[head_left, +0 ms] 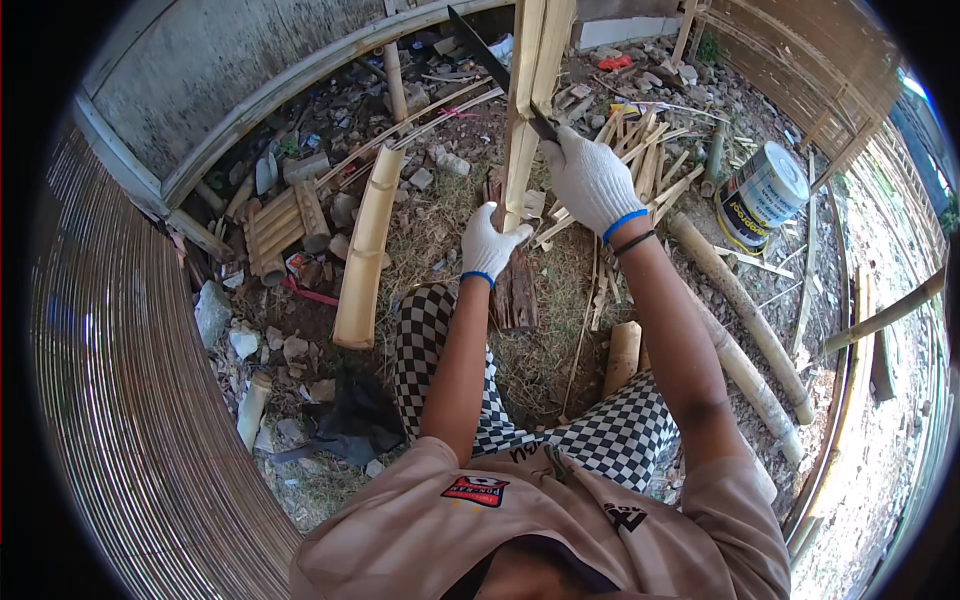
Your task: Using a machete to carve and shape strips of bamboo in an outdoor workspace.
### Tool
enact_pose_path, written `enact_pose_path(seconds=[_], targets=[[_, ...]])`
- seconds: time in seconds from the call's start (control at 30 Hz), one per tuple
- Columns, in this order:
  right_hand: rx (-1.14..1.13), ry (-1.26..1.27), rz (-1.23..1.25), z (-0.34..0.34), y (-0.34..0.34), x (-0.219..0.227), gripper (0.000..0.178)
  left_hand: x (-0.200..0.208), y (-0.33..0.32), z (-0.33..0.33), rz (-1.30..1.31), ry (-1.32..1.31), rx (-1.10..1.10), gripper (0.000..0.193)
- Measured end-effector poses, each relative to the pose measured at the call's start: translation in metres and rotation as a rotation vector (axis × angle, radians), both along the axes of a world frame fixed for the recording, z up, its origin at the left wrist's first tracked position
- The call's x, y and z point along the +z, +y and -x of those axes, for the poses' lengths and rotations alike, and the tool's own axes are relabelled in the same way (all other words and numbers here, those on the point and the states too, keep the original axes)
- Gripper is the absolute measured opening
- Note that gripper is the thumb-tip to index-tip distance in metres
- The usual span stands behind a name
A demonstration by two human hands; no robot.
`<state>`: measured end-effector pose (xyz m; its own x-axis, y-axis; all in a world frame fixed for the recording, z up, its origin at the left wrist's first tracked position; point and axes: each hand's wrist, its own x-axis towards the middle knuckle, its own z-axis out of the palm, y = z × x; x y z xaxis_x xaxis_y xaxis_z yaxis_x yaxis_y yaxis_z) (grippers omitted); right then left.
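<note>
A split bamboo length [523, 150] stands upright in front of me, its upper part parted lengthwise. My right hand [597, 182], in a white knitted glove, is closed on a machete [481, 50]. The long dark blade crosses the bamboo at the split and points up to the left; the fingers cover its handle. My left hand [488, 244], gloved too, grips the bamboo near its lower end, thumb on the left and fingers bent round to the right. Just below that end is a rough brown wood block [517, 290].
A bamboo half [367, 250] lies to the left, beside a small bamboo rack [280, 230]. Split sticks [650, 165] are heaped at the right, near a paint bucket [763, 197]. Bamboo poles [740, 310] lie further right. Rubble and a slatted screen [150, 380] border the left.
</note>
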<state>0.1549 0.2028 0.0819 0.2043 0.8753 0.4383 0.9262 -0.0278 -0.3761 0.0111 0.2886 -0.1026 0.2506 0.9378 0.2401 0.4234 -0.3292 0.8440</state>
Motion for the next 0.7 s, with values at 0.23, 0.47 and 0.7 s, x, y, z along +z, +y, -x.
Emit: enact_pose_path(seconds=[0.23, 0.47, 0.7], targets=[[-0.064, -0.043, -0.19, 0.024, -0.055, 0.058, 0.025, 0.042, 0.047, -0.025, -0.402, -0.051, -0.136, 0.037], [-0.138, 0.075, -0.208, 0.018, -0.108, 0.122, 0.036, 0.117, -0.006, -0.03, -0.429, -0.248, -0.064, 0.029], [-0.085, 0.255, 0.03, -0.028, -0.029, -0.023, 0.034, 0.02, -0.032, 0.018, -0.391, 0.061, 0.091, 0.067]])
